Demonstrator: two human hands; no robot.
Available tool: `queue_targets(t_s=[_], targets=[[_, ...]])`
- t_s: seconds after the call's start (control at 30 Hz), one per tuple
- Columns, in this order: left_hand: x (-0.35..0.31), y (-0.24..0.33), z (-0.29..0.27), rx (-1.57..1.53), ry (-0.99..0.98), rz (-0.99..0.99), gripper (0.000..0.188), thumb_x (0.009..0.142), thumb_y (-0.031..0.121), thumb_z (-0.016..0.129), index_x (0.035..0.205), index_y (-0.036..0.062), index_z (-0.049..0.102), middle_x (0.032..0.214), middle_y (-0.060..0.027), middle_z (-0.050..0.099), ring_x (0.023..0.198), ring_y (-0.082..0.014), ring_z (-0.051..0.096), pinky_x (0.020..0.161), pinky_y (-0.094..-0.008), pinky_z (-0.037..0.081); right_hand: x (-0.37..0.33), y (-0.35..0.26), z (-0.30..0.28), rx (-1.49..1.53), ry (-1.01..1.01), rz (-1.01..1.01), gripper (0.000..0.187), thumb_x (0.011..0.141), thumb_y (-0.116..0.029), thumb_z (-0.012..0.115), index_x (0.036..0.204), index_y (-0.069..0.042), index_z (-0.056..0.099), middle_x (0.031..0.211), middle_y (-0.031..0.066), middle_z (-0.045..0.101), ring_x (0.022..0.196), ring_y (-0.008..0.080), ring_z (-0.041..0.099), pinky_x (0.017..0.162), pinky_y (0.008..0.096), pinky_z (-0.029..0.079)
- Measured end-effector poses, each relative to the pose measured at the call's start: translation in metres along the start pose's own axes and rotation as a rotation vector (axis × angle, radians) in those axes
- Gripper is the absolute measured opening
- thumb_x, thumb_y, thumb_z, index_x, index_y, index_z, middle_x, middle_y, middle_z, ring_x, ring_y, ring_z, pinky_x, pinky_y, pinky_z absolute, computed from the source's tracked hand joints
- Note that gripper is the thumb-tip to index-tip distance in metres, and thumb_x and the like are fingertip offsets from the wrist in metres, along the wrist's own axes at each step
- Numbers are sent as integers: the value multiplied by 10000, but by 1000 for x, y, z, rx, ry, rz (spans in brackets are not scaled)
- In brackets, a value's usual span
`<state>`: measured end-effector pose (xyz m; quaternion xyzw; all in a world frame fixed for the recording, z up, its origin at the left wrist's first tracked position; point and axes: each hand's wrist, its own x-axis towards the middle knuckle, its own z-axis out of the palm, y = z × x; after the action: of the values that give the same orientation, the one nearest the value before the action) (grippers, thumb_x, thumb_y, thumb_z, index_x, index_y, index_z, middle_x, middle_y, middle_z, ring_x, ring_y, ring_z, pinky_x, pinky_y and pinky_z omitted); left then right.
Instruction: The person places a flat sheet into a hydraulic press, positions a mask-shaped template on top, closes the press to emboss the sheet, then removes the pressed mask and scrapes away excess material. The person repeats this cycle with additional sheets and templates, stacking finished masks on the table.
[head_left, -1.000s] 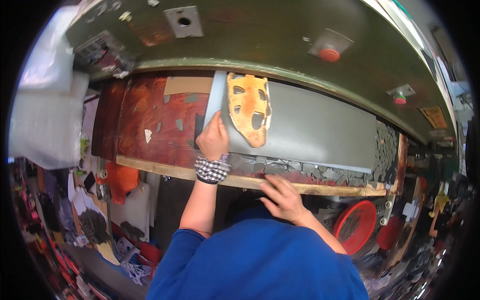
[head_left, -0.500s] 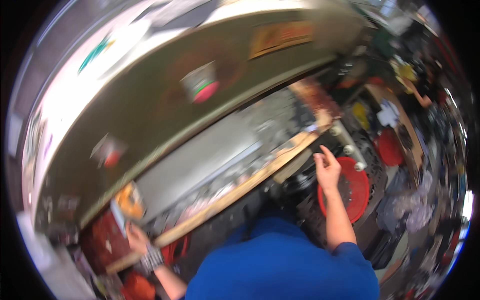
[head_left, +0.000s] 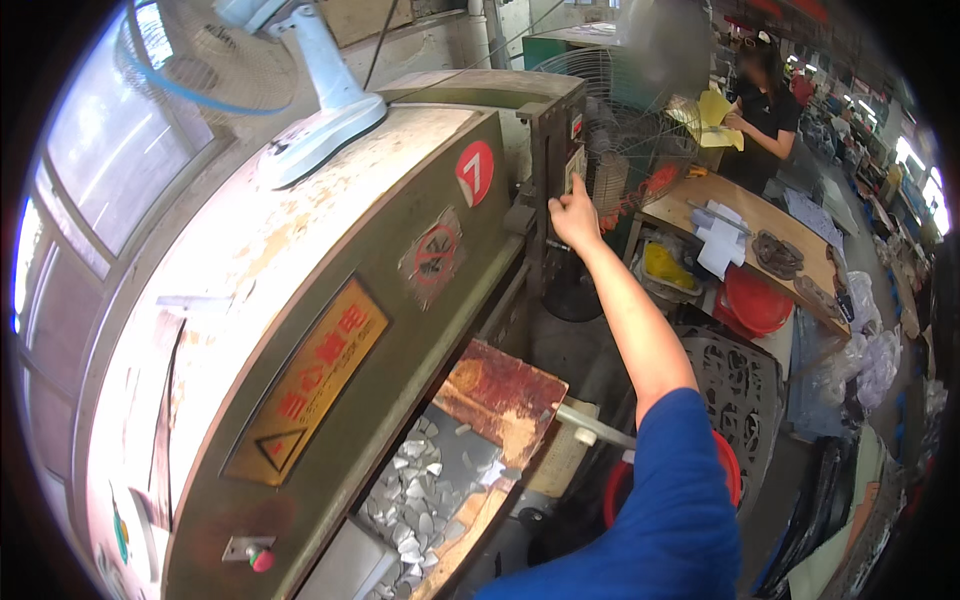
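My right hand (head_left: 575,215) is raised at the far end of a large green machine (head_left: 400,330). Its index finger is stretched out and touches the small switch panel (head_left: 575,172) on the machine's dark end post; the other fingers look curled, with nothing seen in them. A red indicator or button (head_left: 577,125) sits above that panel. Below the machine's beam, many flat silver-grey pieces (head_left: 415,490) lie on the bed, next to a worn red-brown board (head_left: 490,385). My left hand is out of the picture.
A blue-white fan (head_left: 335,75) stands on the machine's top; a caged floor fan (head_left: 640,130) is beyond my hand. Right are a wooden table (head_left: 780,235) with papers, red basins (head_left: 755,300) and plastic bags (head_left: 850,370). A person (head_left: 765,110) holds yellow sheets. A red-pink knob (head_left: 262,560) is near.
My view has swung right toward the machine's end. My right hand has gone from above the red basin up to the switch panel. The left hand has left the view.
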<state>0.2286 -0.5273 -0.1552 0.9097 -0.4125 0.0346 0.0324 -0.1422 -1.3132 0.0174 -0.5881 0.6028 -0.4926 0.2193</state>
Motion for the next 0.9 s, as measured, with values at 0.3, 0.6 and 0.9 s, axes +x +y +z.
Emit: queue_targets(t_s=[0.3, 0.6, 0.9], targets=[[3, -4, -3, 216, -279, -201, 685, 702, 534, 746, 1245, 156, 566, 1207, -240, 508, 1075, -457, 511, 905, -564, 431, 140, 12, -5, -127, -98, 257, 775, 880, -131, 494, 1539, -252, 106, 1515, 204, 258, 1358, 458, 251, 1095, 520, 300], [17, 28, -27, 161, -348, -263, 633, 716, 417, 740, 1254, 145, 545, 1256, -266, 476, 1104, -468, 508, 914, -540, 454, 161, 39, 4, -204, -99, 177, 799, 825, -77, 519, 1534, -216, 178, 1568, 194, 108, 1407, 458, 102, 1113, 493, 269], [21, 5, -8, 6, -246, -136, 611, 730, 243, 736, 1270, 78, 502, 1347, -333, 405, 1157, -513, 484, 952, -507, 475, -27, 37, 44, 386, 158, -397, 530, 866, -10, 631, 1356, -12, 429, 1295, 154, 535, 1166, 226, 543, 982, 325, 448]])
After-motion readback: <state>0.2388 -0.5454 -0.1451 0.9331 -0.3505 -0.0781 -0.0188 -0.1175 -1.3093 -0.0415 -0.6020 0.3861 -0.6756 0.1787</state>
